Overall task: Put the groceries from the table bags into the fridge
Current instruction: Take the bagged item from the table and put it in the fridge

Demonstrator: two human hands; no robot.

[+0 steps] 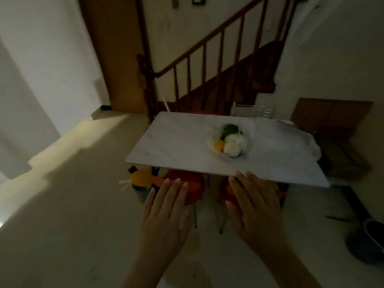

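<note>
Hands reach forward, palms down, in a dim room: the left hand [166,213] and the right hand [254,206] both have fingers stretched flat and slightly spread, holding nothing. The right hand's fingertips [241,174] lie at the near edge of a pale marble-look table [176,142], though whether they touch it is unclear. On the table sits a clear bag of groceries [229,143] with green, white and yellow items inside, well apart from both hands; a crumpled white bag [299,138] lies at the table's right end. Red stools [187,186] stand under the table, with a yellow object [141,178] beside them. A wooden staircase [218,65] rises behind the table.
</note>
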